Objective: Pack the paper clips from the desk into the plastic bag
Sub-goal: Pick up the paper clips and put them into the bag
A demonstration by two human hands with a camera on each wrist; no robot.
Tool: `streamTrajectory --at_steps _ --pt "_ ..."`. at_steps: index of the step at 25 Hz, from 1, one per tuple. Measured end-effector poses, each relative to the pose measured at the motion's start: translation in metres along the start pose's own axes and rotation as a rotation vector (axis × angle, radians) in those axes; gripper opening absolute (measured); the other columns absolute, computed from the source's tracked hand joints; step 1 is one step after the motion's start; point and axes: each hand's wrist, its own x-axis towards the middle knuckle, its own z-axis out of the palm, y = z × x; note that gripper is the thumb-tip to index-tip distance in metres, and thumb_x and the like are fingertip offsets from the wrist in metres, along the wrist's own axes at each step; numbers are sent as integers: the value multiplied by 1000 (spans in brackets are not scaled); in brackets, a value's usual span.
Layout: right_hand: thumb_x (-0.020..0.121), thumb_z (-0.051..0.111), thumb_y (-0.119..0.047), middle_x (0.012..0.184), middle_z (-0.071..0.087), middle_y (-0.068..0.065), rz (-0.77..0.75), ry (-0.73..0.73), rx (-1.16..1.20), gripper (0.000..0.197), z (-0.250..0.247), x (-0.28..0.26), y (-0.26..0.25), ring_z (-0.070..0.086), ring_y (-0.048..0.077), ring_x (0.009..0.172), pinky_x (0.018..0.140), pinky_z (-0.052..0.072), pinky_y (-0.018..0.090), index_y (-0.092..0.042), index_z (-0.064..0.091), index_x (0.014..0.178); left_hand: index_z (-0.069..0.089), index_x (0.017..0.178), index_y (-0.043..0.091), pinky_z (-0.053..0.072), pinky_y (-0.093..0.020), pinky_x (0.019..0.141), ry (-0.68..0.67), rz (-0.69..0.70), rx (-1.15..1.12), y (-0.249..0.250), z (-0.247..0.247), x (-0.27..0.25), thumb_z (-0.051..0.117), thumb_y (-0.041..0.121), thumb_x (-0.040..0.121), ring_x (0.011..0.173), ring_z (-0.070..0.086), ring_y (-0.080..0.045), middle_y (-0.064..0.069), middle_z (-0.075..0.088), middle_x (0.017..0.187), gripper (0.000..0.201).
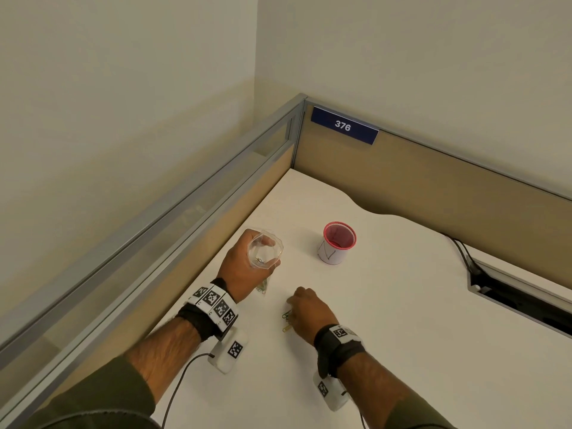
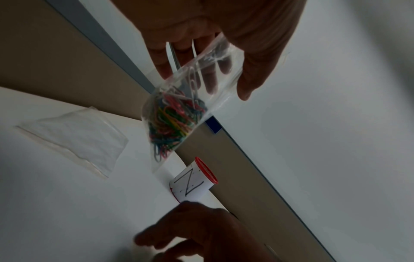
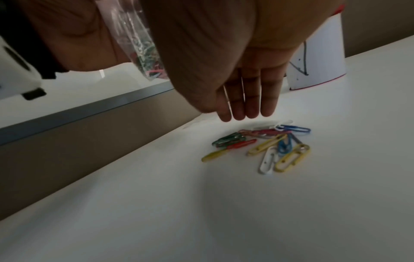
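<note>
My left hand [image 1: 240, 269] grips a clear plastic bag [image 1: 266, 249] by its upper part, above the white desk [image 1: 402, 320], mouth held wide and facing up. Many coloured paper clips fill the lower part of the bag [image 2: 177, 117]. A small heap of several coloured paper clips [image 3: 262, 147] lies on the desk. My right hand [image 1: 305, 308] hovers just over the paper clips [image 1: 286, 318], its fingers [image 3: 246, 102] straight, together and pointing down, holding nothing. The left hand [image 3: 74, 37] with the bag [image 3: 139, 44] is above and to the left.
A red-rimmed cup [image 1: 337, 243] wrapped in white paper stands behind the hands. A flat clear plastic sheet or bag [image 2: 76, 140] lies on the desk. Partition walls run along the left and back edges. A cable slot [image 1: 520, 301] opens at the right.
</note>
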Motion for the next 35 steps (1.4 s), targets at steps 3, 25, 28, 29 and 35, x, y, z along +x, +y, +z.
streamTrajectory --at_steps 3,25,28,29,35 --pt "89 57 -30 123 50 5 -105 -72 -21 38 7 0 -7 47 25 111 92 48 39 -17 55 124 56 104 27 51 -40 103 -15 33 15 1 3 0 81 31 73 114 62 -12 11 66 109 40" --pt "87 56 -13 110 53 5 31 -9 -32 24 8 -23 27 50 28 105 81 48 34 -19 62 110 56 105 22 49 -41 105 -26 2 -2 5 13 1 83 17 78 118 60 -16 7 66 111 38" --pt "89 51 -11 105 55 8 32 21 -81 18 10 -19 25 53 29 100 77 49 34 -15 60 104 56 105 22 49 -42 105 -26 -3 1 6 12 1 82 17 78 119 60 -16 8 65 112 38" --pt "90 50 -11 104 56 8 42 32 -79 17 9 -18 25 55 29 98 76 48 33 -14 61 104 56 105 22 49 -43 105 -27 -4 -2 6 12 1 82 17 78 119 60 -16 10 65 111 38" --pt "89 57 -15 106 64 5 209 112 172 15 -10 -17 35 61 24 98 83 47 30 -12 67 99 56 103 24 49 -43 104 -22 -18 3 7 14 0 82 16 78 119 60 -14 12 65 109 37"
